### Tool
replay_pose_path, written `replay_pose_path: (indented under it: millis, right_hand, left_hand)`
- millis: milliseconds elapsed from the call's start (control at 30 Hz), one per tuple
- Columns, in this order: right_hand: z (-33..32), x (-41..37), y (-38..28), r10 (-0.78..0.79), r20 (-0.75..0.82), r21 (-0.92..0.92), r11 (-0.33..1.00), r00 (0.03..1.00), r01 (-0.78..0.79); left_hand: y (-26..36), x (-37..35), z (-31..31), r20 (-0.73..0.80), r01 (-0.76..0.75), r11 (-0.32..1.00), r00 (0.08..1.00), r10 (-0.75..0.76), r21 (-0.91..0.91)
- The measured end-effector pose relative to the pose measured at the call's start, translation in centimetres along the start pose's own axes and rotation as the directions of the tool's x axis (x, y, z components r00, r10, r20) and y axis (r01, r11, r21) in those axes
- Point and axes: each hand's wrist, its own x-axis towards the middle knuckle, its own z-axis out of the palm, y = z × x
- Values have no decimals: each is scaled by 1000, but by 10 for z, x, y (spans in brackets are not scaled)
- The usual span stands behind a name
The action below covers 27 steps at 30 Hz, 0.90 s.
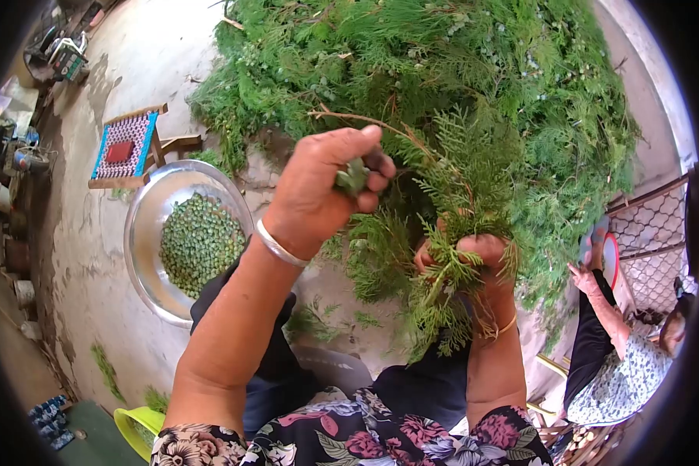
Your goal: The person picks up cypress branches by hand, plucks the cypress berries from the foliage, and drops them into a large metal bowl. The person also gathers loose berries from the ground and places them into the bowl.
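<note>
My left hand (322, 182) is raised in the middle of the view, its fingers curled round a few green seed cones (352, 177). A thin bare twig end passes just beyond its fingertips. To the right, my right hand (474, 252) is closed round a leafy evergreen branch (466, 175), and its sprays partly cover the fingers. Left of my left forearm stands a wide metal basin (146, 225) with many small green cones (202, 245) in it.
A large heap of cut evergreen branches (412, 62) covers the floor ahead. A small woven stool (124, 147) with a red object on it is beyond the basin. At lower left is a yellow-green tub (136, 431). Another person (621, 365) sits at right near a metal lattice (652, 225).
</note>
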Motion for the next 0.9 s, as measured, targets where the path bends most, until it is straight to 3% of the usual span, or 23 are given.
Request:
replay_pose_path:
  millis: [67,133,167,200,267,333,400,467,533,567,633,733,867,900]
  right_hand:
    - [-7,3,9,-46,61,-36,998,997,48]
    - [-10,8,8,-45,72,-276,959,996,63]
    - [-9,8,7,-44,71,-276,959,997,62]
    - [-7,8,5,-47,61,-237,970,997,61]
    - [1,4,-2,-47,52,-197,979,998,57]
    - [10,0,-9,95,-11,226,970,995,-90]
    - [8,2,-8,68,52,152,985,996,-75]
    - [0,3,2,44,111,84,995,993,-54]
    - [-8,5,16,125,203,307,933,971,-185]
    - [-7,4,14,127,202,307,933,971,-186]
    - [-1,5,3,96,217,448,874,971,-187]
    - [-9,12,5,156,277,323,914,948,-245]
    - [13,6,-10,100,271,340,921,957,-192]
    - [32,-1,-23,94,138,386,911,986,-141]
  left_hand:
    - [-3,-4,3,32,39,999,999,-40,12]
    - [-5,-8,9,42,-71,993,997,67,90]
    - [-5,-11,13,30,-136,982,991,134,132]
    - [-3,-12,16,30,-134,982,991,131,132]
    - [1,-12,17,28,-91,925,996,87,370]
    - [-8,-9,15,-31,-12,945,999,24,327]
    - [-12,-9,15,-86,63,957,995,-40,282]
    - [-13,-9,17,114,21,993,993,-34,115]
    - [-12,-10,17,154,25,997,987,-36,72]
    - [-10,-10,16,194,25,999,981,-30,29]
    - [-8,-12,15,241,10,999,970,-18,38]
    - [-7,-12,16,268,-13,996,963,-10,86]
    - [-7,-16,21,180,-48,964,984,0,262]
    - [-7,-16,21,180,-47,964,984,-1,262]
